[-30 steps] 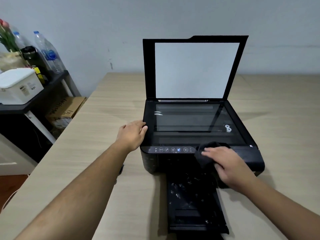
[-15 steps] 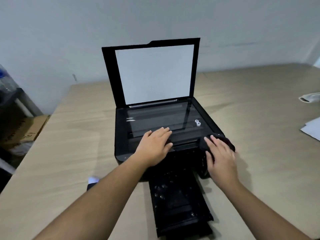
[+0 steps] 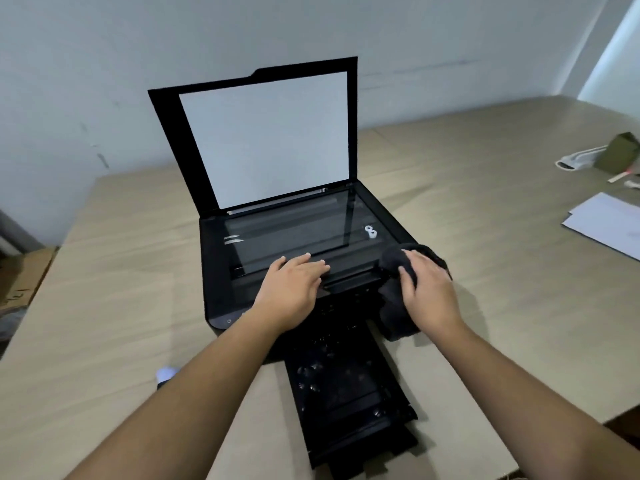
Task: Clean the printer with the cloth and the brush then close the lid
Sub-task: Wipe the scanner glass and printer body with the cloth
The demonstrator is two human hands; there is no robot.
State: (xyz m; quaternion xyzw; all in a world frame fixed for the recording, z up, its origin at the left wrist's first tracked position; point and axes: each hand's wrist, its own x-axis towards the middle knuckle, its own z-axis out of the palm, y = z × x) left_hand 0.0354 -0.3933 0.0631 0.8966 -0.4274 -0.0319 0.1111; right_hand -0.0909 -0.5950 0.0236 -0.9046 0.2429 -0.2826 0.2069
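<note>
1. Hazard: the lid [image 3: 266, 133] stands upright at the upper centre of the frame, with both hands directly below it. A knock to the printer could drop it onto the fingers.
2. Hazard: the left hand [image 3: 294, 289] bears on the front edge of the glass [image 3: 294, 230]. Bare skin is likely to leave smears there, and heavy pressure could strain the pane.
3. Hazard: the loose cloth [image 3: 394, 261] drapes over the printer's right front corner. A trailing fold could snag in the open front.
4. Right hand [image 3: 427, 292]: laid flat over the cloth, fingers nearly straight, pressing it down, not clenched.
5. Left hand: flat and released, fingers spread, grasping nothing.
6. Printer [image 3: 218, 271]: centre of the frame, on the table [image 3: 104, 306].
7. The paper tray [image 3: 346, 393] extends toward the lower centre.
8. Brush: it cannot be made out in this view.
9. White sheets [image 3: 606, 223] lie at the right edge of the frame, well apart from the printer.
</note>
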